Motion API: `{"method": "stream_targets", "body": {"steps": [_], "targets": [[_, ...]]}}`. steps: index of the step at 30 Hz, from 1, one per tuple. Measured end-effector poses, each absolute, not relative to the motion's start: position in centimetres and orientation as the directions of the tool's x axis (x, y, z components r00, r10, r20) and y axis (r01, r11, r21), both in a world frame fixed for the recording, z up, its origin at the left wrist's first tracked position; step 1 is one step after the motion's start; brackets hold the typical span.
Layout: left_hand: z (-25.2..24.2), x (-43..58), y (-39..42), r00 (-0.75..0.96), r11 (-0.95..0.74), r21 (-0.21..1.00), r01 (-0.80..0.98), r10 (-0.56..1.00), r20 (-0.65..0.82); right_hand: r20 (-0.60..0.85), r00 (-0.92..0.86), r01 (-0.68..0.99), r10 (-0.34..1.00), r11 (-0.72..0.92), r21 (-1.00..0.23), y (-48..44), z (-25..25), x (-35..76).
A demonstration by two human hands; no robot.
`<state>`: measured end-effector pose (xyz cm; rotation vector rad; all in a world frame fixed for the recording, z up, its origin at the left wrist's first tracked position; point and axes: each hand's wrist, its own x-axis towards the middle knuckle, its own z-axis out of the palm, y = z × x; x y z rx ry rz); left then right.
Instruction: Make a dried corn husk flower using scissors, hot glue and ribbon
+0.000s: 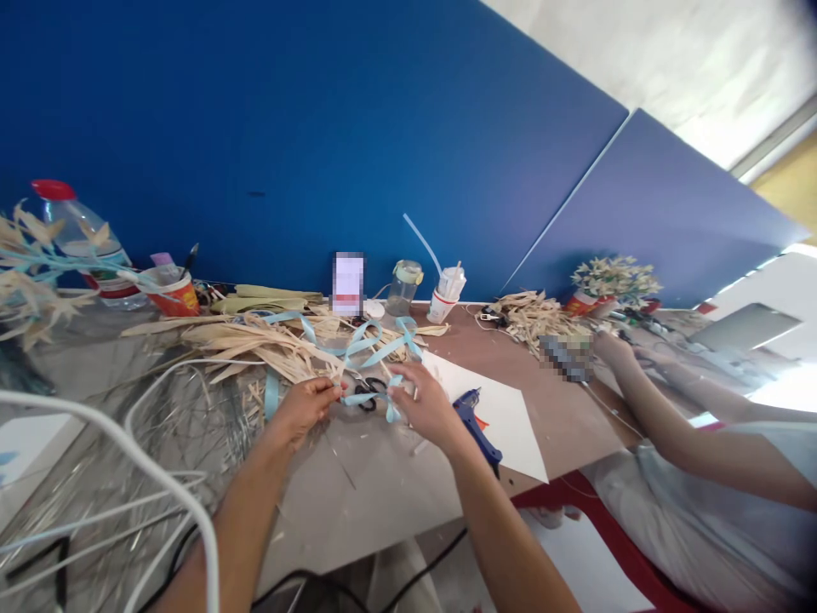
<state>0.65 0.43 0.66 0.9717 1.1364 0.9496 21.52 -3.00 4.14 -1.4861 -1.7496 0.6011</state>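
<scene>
Between my two hands a light blue ribbon (361, 398) is stretched, over the black-handled scissors (368, 393) on the table. My left hand (307, 409) pinches one part of it between thumb and fingertips. The fingers of my right hand (421, 404) are closed on a looped part of the same ribbon. Beyond the hands the ribbon lies in loose curls across dried husk strips (255, 345). Just right of my right hand, a blue glue gun (477, 426) rests on a white sheet (520, 426).
Along the blue partition (287, 153) stand a phone (348, 283), a glass jar (402, 289), a paper cup (442, 305), a red cup (175, 294) and a bottle (89, 238). White cables (159, 477) and thin wires lie left. At the right, another person's arm (644, 400) reaches over the table.
</scene>
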Motion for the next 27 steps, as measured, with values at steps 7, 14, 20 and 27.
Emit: {"method": "stream_targets", "body": {"steps": [7,14,20,27], "targets": [[-0.2,0.7,0.5,0.155,0.243,0.967,-0.074,0.961,-0.230,0.075,0.228,0.929,0.971,-0.194,-0.316,-8.3,1.9,31.0],[0.0,0.8,0.5,0.164,0.263,0.963,-0.053,0.954,-0.251,-0.091,0.347,0.925,0.933,-0.357,-0.132,-10.0,0.1,33.3],[-0.3,0.9,0.5,0.169,0.233,0.972,0.008,0.958,-0.231,-0.066,0.313,0.923,0.947,-0.320,-0.215,-9.4,-0.3,33.2],[-0.9,0.9,0.7,0.150,0.210,0.977,0.043,0.965,-0.214,0.243,0.337,0.843,0.910,-0.177,-0.507,-9.0,-1.3,34.2]]}}
